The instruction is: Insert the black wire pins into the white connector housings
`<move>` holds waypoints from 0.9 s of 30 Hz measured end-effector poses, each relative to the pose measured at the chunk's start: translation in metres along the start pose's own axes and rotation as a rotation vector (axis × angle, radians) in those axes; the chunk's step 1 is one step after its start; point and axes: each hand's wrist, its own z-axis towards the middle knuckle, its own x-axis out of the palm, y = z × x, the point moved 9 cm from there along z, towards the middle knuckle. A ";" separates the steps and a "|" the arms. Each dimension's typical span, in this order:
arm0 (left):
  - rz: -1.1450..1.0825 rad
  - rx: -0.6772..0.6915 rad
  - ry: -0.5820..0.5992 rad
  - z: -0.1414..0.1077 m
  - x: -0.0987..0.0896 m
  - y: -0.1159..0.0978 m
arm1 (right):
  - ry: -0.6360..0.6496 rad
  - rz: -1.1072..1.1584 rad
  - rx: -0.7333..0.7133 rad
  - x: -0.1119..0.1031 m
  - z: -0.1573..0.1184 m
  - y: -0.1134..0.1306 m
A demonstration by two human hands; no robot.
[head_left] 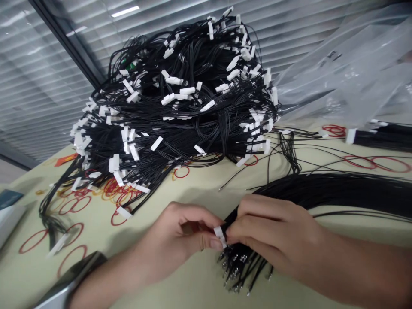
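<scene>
Near the front middle, my left hand (189,236) pinches a small white connector (219,234) between thumb and fingers. My right hand (273,227) is closed right beside it, its fingertips pressed on black wire at the connector's edge; the exact wire end is hidden by the fingers. Beneath both hands lies a thick bundle of loose black wires (347,189), running off to the right. Its bare ends carry small shiny metal terminals (236,266), fanned out below my fingers.
Behind my hands rises a large heap of black cables (193,111) with white connectors. Red and yellow rubber bands (116,191) lie scattered on the pale table (180,279). A clear plastic bag (347,73) stands at the back right. A dark, shiny-edged object (77,274) is by my left forearm.
</scene>
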 end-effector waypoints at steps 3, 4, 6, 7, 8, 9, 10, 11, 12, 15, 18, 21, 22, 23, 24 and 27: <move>-0.058 -0.014 0.023 0.001 0.003 0.000 | 0.024 0.028 -0.006 0.000 0.000 0.001; -0.079 -0.020 0.041 0.000 0.004 0.000 | 0.045 0.043 -0.008 0.001 0.000 0.001; -0.112 -0.028 0.066 -0.001 0.007 0.000 | 0.062 0.070 -0.014 0.001 0.001 0.003; -0.129 -0.027 0.062 -0.001 0.006 0.000 | 0.050 0.077 -0.012 -0.001 0.001 0.004; -0.145 -0.022 0.047 -0.001 0.004 0.001 | 0.017 0.070 0.002 -0.005 0.002 0.005; -0.157 -0.014 0.018 -0.001 0.000 0.002 | -0.023 0.047 0.022 -0.011 0.004 0.005; -0.162 -0.006 -0.021 0.000 -0.005 0.003 | -0.053 0.018 0.042 -0.016 0.005 0.005; -0.157 0.003 -0.063 0.000 -0.010 0.005 | -0.065 -0.009 0.063 -0.020 0.006 0.005; -0.141 0.008 -0.100 0.001 -0.016 0.006 | -0.048 -0.043 0.058 -0.022 0.008 0.007; -0.078 0.023 -0.174 0.003 -0.026 0.010 | 0.134 -0.225 -0.083 -0.013 0.008 0.018; -0.037 0.023 -0.176 0.003 -0.026 0.010 | 0.293 -0.399 -0.181 0.001 0.001 0.016; 0.017 0.014 -0.161 0.002 -0.022 0.009 | 0.346 -0.431 -0.158 0.005 -0.005 0.008; 0.041 0.017 -0.158 0.002 -0.021 0.008 | 0.347 -0.455 -0.157 0.004 -0.006 0.007; 0.067 0.025 -0.152 0.002 -0.019 0.007 | 0.343 -0.486 -0.160 0.003 -0.006 0.007; 0.089 0.032 -0.151 0.002 -0.018 0.006 | 0.338 -0.521 -0.159 0.001 -0.006 0.008; 0.115 0.027 -0.155 0.004 -0.017 0.005 | 0.337 -0.499 -0.103 -0.003 -0.003 0.006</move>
